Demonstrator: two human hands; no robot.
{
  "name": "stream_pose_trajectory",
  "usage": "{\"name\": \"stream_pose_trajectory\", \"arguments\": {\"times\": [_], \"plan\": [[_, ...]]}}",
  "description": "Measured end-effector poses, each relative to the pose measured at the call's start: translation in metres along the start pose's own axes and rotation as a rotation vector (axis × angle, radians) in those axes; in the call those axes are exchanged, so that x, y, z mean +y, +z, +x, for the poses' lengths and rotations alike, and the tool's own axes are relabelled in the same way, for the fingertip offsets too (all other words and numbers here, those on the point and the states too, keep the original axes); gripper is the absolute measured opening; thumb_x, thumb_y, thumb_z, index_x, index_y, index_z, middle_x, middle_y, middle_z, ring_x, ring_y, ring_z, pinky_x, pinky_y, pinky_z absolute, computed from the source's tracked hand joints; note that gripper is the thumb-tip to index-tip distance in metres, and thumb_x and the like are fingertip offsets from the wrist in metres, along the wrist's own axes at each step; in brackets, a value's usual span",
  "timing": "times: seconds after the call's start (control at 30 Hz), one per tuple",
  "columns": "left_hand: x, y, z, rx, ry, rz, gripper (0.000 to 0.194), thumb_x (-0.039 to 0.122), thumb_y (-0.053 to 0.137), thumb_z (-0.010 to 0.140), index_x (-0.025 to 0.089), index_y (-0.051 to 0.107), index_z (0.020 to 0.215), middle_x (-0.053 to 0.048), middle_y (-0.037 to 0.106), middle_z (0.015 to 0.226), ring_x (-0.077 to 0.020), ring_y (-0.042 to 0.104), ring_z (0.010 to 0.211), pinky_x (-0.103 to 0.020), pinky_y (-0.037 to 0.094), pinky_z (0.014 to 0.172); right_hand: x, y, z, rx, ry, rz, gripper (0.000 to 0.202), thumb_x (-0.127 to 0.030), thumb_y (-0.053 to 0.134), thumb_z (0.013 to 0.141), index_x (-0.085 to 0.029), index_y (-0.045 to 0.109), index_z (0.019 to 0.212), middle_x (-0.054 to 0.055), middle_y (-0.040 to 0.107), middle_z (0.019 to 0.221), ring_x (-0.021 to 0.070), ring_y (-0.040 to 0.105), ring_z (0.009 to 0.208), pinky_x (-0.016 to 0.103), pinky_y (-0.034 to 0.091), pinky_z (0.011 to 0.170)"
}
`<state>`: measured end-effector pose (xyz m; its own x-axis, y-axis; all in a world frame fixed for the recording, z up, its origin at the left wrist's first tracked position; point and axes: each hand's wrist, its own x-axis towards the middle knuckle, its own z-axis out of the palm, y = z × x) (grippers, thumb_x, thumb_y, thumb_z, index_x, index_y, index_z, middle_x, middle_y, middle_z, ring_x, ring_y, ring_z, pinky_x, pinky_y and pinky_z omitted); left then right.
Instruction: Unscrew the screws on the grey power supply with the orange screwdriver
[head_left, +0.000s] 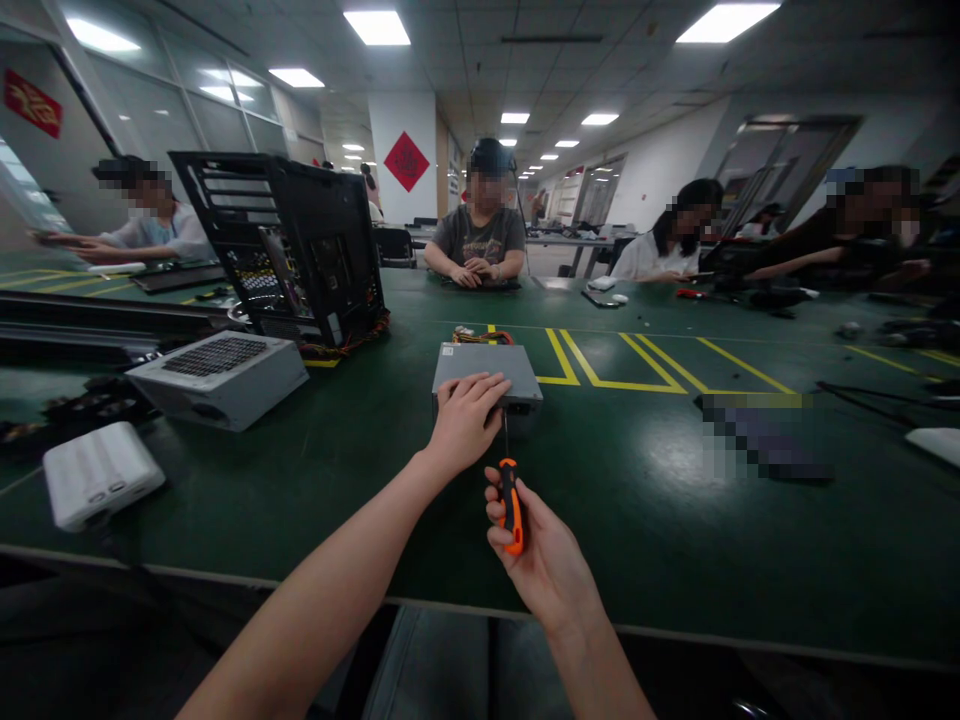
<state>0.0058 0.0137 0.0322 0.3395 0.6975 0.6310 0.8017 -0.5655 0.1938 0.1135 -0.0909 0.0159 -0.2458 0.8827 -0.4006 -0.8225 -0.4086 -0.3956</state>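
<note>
A grey metal box, like a computer power supply [480, 364], lies on the green table with coloured wires [484, 337] behind it. My left hand [469, 415] rests on its top and near edge, fingers close together over the metal. Below and to the right, my right hand [525, 535] has its fingers wrapped round the orange and black handle of a screwdriver [511, 505]. The thin shaft points away from me to the box's near side. Where its tip meets the box is too small to make out.
A second power supply [225, 370], a white power bank [103, 473] and an open black computer case [300, 250] stand on the left. A dark blurred item [772, 440] lies right. A person [480, 235] sits opposite; others sit at both sides.
</note>
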Motion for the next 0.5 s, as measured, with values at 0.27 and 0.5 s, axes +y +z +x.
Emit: {"name": "stream_pose_trajectory", "arguments": {"times": [0.27, 0.5], "plan": [[-0.0007, 0.0009, -0.0004, 0.009, 0.007, -0.012, 0.038, 0.019, 0.047, 0.084, 0.028, 0.05, 0.121, 0.001, 0.052, 0.13, -0.0185, 0.042, 0.12, -0.039, 0.025, 0.097, 0.0058, -0.0044, 0.0042, 0.009, -0.136, -0.025, 0.008, -0.008, 0.055, 0.078, -0.01, 0.061, 0.073, 0.006, 0.061, 0.069, 0.0063, 0.052, 0.055, 0.012, 0.034, 0.039], [-0.0005, 0.0002, -0.0001, 0.008, 0.008, -0.008, 0.039, 0.019, 0.047, 0.084, 0.028, 0.049, 0.122, 0.0, 0.051, 0.13, -0.0194, 0.042, 0.12, -0.04, 0.025, 0.096, 0.0007, 0.0019, -0.0002, 0.054, -0.017, 0.0, 0.022, -0.019, 0.043, 0.088, -0.007, 0.062, 0.088, 0.006, 0.06, 0.07, 0.0061, 0.052, 0.054, 0.015, 0.041, 0.043]]}}
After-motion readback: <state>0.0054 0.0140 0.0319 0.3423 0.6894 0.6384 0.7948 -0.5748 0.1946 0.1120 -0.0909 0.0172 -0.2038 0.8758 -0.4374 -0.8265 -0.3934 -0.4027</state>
